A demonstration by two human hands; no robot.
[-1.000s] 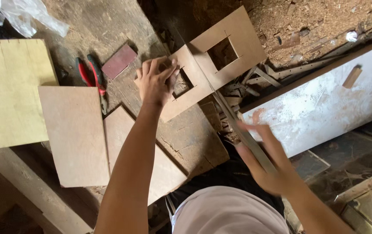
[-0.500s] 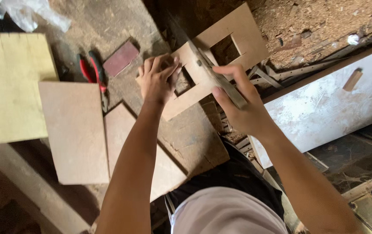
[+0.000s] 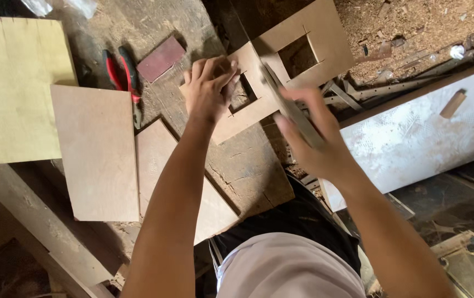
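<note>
1. The left hand (image 3: 209, 88) lay flat, fingers spread, pressing the nearer brown board with its square cut-out (image 3: 248, 99) onto the workbench (image 3: 248, 165).
2. The right hand (image 3: 308, 138) was closed around a thin flat tool (image 3: 281, 102), blurred, its tip at the cut-out's edge.
3. Firm downward pressure looked wise, with the fingers kept clear of the opening.
4. A second cut-out board (image 3: 314, 38) lay just beyond; red-handled pliers (image 3: 124, 74) lay to the left.

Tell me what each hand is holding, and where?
Left hand presses down the cut-out board near its square hole. Right hand grips a blurred flat tool by its lower end.
</note>
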